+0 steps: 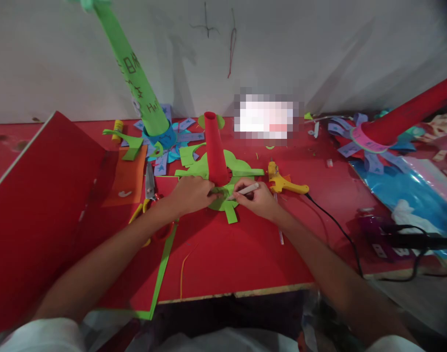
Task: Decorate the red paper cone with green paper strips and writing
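Item: left fingers, curled, bearing on the green cutout near the foot of the red tube, presumably to steady it; whether they pinch an edge, I cannot tell.
Item: right fingers, closed round a white pen, slanted, tip down at the cutout; the low grip likely gives me finer control.
Item: cutout, scalloped, on the red surface in front of me, where both hands meet; red tube standing on it.
Item: yellow glue gun, lying just beyond my right hand, cord trailing right, probably to stay handy.
Item: scissors, left side, handles partly hidden by my forearm.
Item: green tube, standing behind, seemingly clear of my arms.
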`<state>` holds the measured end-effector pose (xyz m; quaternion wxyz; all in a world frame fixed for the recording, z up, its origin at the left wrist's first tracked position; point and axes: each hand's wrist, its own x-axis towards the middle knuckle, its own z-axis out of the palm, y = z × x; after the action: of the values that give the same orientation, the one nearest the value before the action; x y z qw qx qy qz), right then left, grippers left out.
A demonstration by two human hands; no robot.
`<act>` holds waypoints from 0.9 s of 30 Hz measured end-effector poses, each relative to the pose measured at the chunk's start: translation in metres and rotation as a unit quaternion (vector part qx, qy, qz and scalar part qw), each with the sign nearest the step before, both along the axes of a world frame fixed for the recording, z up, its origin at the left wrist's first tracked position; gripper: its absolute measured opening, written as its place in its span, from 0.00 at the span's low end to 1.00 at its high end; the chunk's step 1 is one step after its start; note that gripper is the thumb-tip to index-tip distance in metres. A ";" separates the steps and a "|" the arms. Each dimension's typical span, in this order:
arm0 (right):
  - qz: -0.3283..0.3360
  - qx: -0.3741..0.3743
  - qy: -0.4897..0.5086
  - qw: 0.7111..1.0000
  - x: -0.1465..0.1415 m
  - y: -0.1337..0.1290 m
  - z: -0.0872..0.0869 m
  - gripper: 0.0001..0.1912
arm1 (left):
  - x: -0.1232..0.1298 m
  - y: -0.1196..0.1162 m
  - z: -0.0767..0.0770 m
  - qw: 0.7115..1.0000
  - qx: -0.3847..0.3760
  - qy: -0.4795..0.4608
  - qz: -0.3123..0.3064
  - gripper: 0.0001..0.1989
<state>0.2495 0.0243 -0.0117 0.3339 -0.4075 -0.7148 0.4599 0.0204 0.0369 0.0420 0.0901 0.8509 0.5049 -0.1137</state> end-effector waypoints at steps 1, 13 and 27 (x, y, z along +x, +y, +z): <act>-0.004 0.002 0.000 1.000 0.000 0.000 0.001 0.08 | 0.000 0.000 0.000 1.000 -0.002 0.001 0.000 0.23; -0.011 -0.016 -0.002 1.000 0.000 -0.001 -0.001 0.07 | 0.000 0.001 -0.002 1.000 0.006 -0.010 -0.002 0.24; -0.031 0.024 0.016 0.999 0.002 -0.008 0.012 0.07 | 0.002 -0.003 -0.017 0.997 -0.004 -0.071 -0.017 0.17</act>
<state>0.2514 0.0166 -0.0002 0.3692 -0.4138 -0.7075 0.4382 0.0223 0.0344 0.0251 0.1275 0.8648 0.4823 -0.0563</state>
